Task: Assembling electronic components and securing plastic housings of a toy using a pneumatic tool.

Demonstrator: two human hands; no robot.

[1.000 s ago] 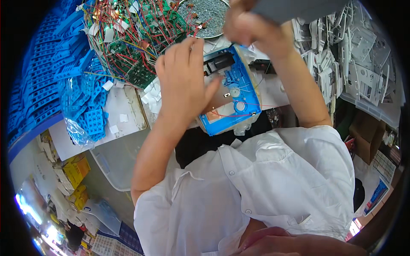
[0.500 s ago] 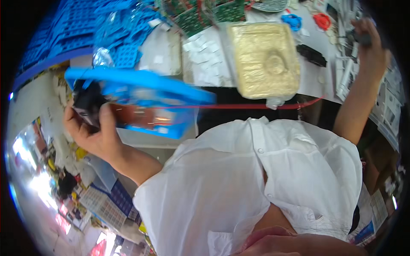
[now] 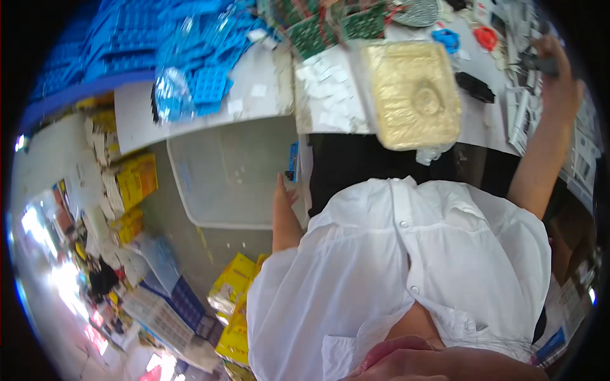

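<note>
My left hand is low at the right end of a clear plastic bin, below the table edge. Its thumb points up and the fingers look spread apart. Just beyond the fingertips, against the bin's end wall, is a narrow strip of a blue plastic casing with a black bit at its lower end; most of it is hidden. At the far right my right hand is raised over white plastic parts, fingers closed around a small dark grey piece whose kind I cannot make out.
Blue plastic casings pile up at the back left. Green circuit boards, white paper slips, a wrapped yellowish block, a black part and blue and red coils lie on the table. Yellow boxes stand left.
My left hand has moved right and down to the bin, carrying the blue casing with its black part away from the table edge. My right hand stays at the far right with the dark piece.
</note>
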